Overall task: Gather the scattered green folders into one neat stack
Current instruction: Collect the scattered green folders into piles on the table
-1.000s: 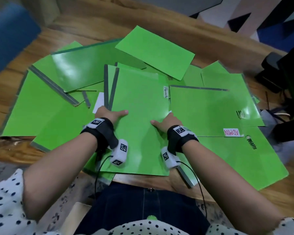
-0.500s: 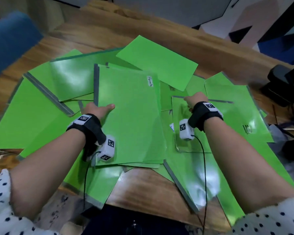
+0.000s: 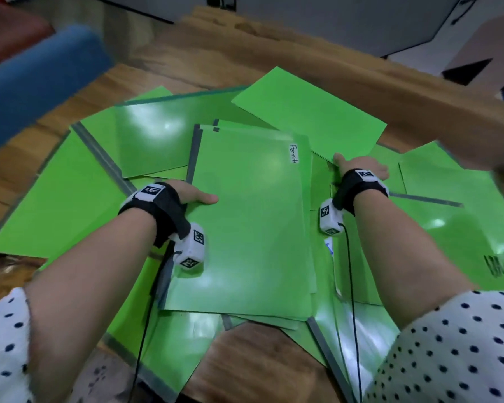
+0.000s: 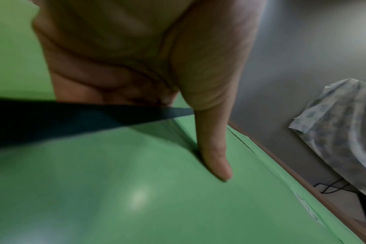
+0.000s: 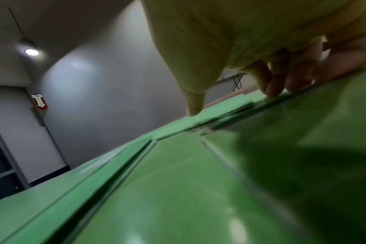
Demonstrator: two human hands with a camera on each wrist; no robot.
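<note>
Several green folders (image 3: 169, 144) are spread in overlapping layers across the wooden table (image 3: 262, 362). Since half a second ago, the top folder (image 3: 250, 228) (labelled "Permits") has been kept in nearly the same place, while the right hand (image 3: 361, 167) has been carried farther from the body, onto folders at the right.

Top folder: laid flat at the centre of the pile, long axis running away from the body, grey spine at the left, label at the far right corner. It is clamped at its left edge by the left hand (image 3: 192, 196), thumb (image 4: 215, 155) pressed on the cover, fingers hidden beneath.

Right hand: held palm down, fingers (image 5: 269, 82) slightly bent, tips touching the edge of a folder (image 3: 454, 187); whether that folder is gripped cannot be told.

Hidden or unclear: most lower folders are covered by those above; the near right folder (image 3: 361, 344) is partly cut off by the right forearm and sleeve; dark print (image 3: 495, 266) at the far right is blurred beyond reading.
</note>
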